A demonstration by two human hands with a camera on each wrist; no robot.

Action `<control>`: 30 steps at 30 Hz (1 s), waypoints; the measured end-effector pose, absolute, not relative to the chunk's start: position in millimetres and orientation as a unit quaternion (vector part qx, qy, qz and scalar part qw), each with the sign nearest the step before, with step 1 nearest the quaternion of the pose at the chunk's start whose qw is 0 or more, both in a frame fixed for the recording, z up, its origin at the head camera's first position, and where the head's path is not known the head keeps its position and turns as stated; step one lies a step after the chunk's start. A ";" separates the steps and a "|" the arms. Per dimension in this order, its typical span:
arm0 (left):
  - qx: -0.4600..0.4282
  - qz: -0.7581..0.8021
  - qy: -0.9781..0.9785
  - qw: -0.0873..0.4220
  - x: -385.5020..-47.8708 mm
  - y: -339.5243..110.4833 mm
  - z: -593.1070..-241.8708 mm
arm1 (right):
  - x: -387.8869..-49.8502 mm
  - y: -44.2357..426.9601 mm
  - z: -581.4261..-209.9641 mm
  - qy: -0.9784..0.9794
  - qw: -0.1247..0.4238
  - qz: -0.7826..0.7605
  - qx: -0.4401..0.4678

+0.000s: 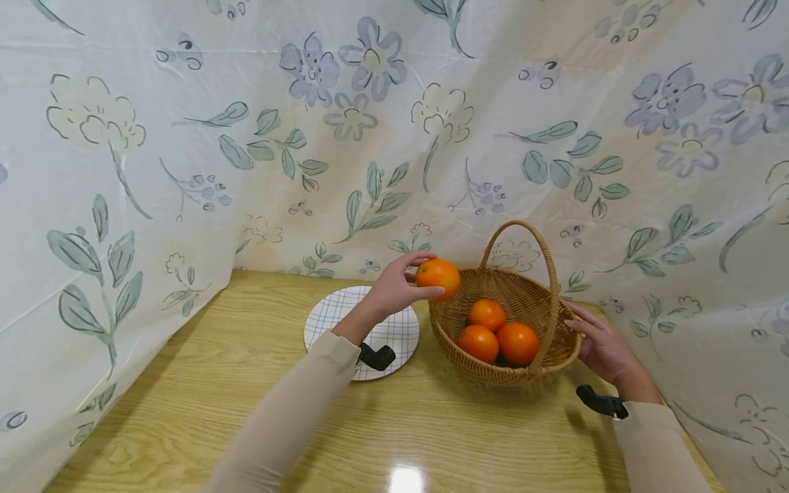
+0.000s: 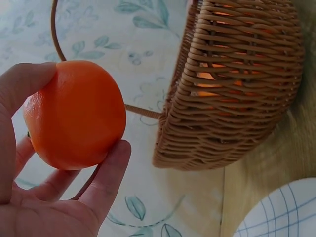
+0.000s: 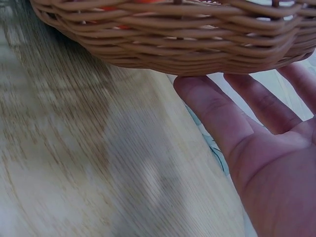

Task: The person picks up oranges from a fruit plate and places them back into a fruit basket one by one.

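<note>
My left hand (image 1: 397, 287) holds an orange (image 1: 438, 279) between thumb and fingers, above the left rim of a wicker basket (image 1: 453, 346). In the left wrist view this orange (image 2: 81, 116) is round and glossy, apart from the basket's woven side (image 2: 232, 98). Inside the basket lie three more oranges (image 1: 486, 315), close together. My right hand (image 1: 604, 346) touches the basket's right side at the rim. Seen from the right wrist, the fingers (image 3: 212, 106) look fairly straight, and the basket partly hides their tips.
A white plate (image 1: 323, 315) with a blue grid pattern lies left of the basket, partly under the left forearm. The basket's tall handle (image 1: 550, 274) arches over it. A floral curtain (image 1: 370, 137) hangs behind and at both sides of the wooden table (image 1: 444, 424).
</note>
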State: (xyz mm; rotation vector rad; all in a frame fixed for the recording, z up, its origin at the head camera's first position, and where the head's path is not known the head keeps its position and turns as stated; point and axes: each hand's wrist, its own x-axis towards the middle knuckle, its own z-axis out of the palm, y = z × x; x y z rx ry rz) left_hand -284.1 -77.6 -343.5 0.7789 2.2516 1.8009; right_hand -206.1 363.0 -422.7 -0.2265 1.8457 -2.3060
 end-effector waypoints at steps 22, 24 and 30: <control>0.273 0.597 0.750 0.080 -292.5 -27.7 -334.9 | -205.0 364.3 -424.3 0.617 0.091 -0.777 -0.087; 0.273 0.597 0.750 0.078 -293.1 -22.2 -334.2 | -204.9 364.0 -424.0 0.615 0.093 -0.778 -0.088; 0.271 0.594 0.754 0.074 -292.9 -5.7 -330.2 | -205.2 364.3 -423.1 0.615 0.093 -0.778 -0.094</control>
